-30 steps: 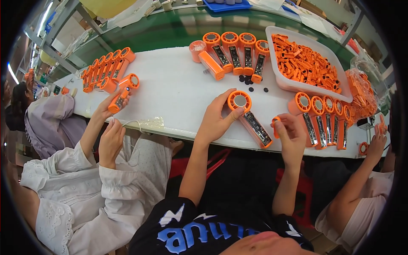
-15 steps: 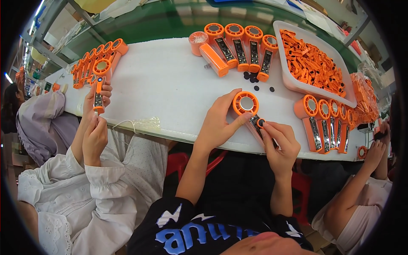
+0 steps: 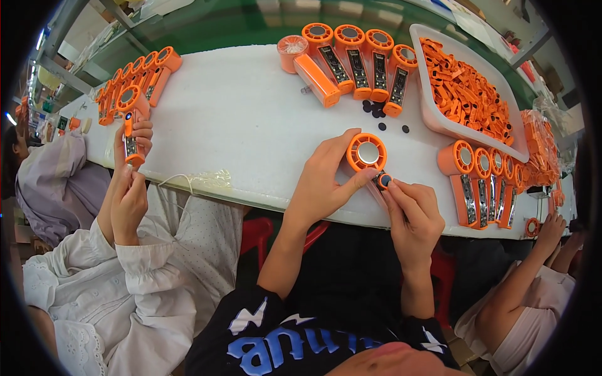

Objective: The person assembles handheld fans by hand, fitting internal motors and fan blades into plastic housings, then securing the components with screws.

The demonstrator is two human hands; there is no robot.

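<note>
My left hand (image 3: 323, 178) is closed round the head of an orange handheld fan (image 3: 367, 152), its thumb lying across the neck. The fan has a silver disc in the middle of its round head and rests at the table's near edge, its open handle slanting toward me. On the upper handle sits a small round dark piece (image 3: 384, 180) with a blue centre. My right hand (image 3: 415, 216) pinches this piece at its edge with thumb and forefinger. Those fingers hide most of the handle below it. Several small black discs (image 3: 378, 109) lie beyond the fan.
Several open-handled orange fans (image 3: 357, 62) lie at the back, with more (image 3: 480, 182) at right. A white bin (image 3: 433, 119) holds many small orange parts. At left, a co-worker's hands (image 3: 133, 182) hold another fan beside a row of fans (image 3: 153, 72). Another person's hand (image 3: 552, 232) is at far right.
The centre of the round piece, dark before, now looks blue. Both my hands keep nearly the same place on the fan. The whole view has shifted slightly.
</note>
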